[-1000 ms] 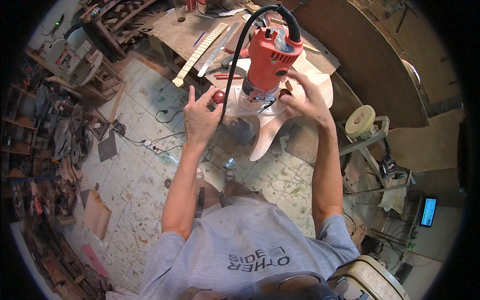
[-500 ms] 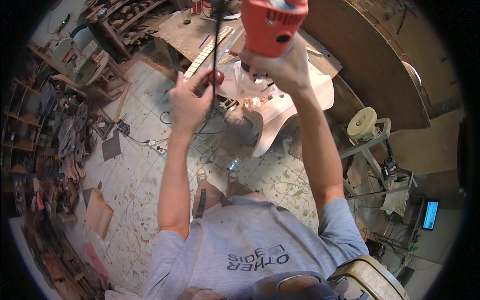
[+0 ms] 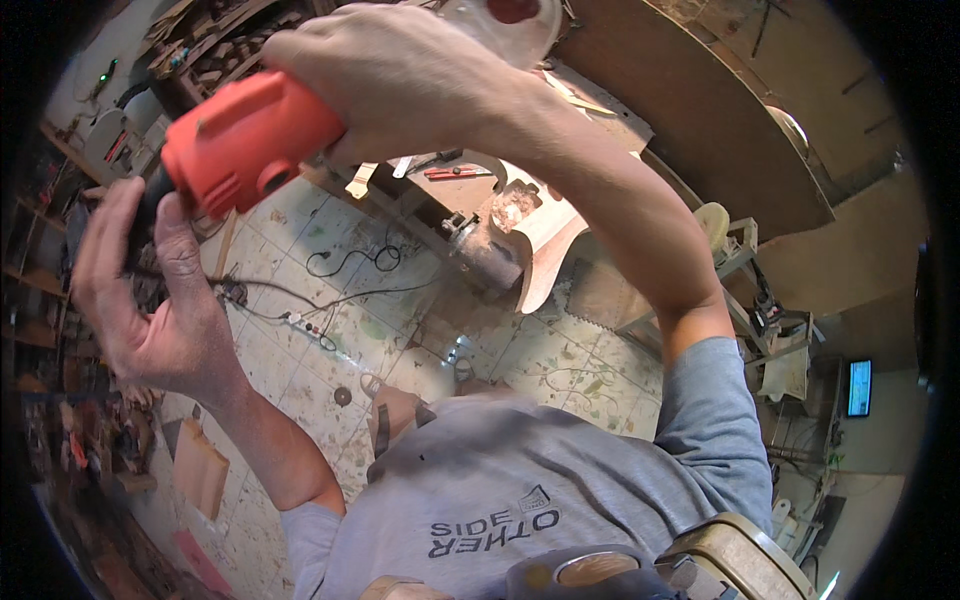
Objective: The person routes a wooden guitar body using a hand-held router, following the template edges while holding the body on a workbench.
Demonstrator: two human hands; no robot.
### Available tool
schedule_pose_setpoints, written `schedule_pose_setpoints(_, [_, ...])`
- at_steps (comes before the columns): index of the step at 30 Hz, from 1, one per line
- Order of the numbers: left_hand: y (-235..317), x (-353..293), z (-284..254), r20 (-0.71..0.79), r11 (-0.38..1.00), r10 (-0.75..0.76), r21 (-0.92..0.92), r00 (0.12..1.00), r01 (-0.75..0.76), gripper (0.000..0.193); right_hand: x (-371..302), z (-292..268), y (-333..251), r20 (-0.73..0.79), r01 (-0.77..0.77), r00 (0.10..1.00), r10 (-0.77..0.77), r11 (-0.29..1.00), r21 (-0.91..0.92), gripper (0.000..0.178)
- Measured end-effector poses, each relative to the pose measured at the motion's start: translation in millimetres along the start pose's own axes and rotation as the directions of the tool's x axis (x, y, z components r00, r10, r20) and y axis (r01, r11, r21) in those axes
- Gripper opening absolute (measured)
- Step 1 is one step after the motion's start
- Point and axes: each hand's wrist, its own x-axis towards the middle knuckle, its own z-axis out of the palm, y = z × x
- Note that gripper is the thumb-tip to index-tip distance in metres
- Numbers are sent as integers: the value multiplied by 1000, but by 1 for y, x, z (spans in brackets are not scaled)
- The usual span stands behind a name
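Observation:
Wrapped around the middle of a red router (image 3: 255, 140) is my right hand (image 3: 400, 80), raised high in front of me. The tool lies tilted sideways, its cord end toward the left. Past my right hand its clear round base (image 3: 535, 30) shows in part at the top edge. My left hand (image 3: 160, 300) closes its thumb and fingers around the black power cord (image 3: 152, 205) where it leaves the housing. Beneath my right forearm a pale wooden guitar body (image 3: 545, 262) rests on the bench, with shavings (image 3: 515, 205) in its cavity.
A dusty metal cylinder (image 3: 487, 255) stands by the guitar body. Cables and a power strip (image 3: 305, 325) lie on the tiled floor. A buffing wheel (image 3: 712, 225) on a stand is at the right, wood pieces (image 3: 200, 470) at the left. A red-handled tool (image 3: 455, 173) lies on the bench.
The router has swung left and turned from upright to sideways, with my right hand on it. My left hand has moved left from near its base to the cord end.

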Motion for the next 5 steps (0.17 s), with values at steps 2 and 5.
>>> schedule_pose_setpoints(2, [-20,-16,-10,-8,985,-169,31,986,169,26,22,13,-11,38,52,998,-50,998,-43,41])
schedule_pose_setpoints(5, [-60,-22,-29,2,963,-268,22,963,268,25,49,40,-23,37,125,992,-122,988,-87,45])
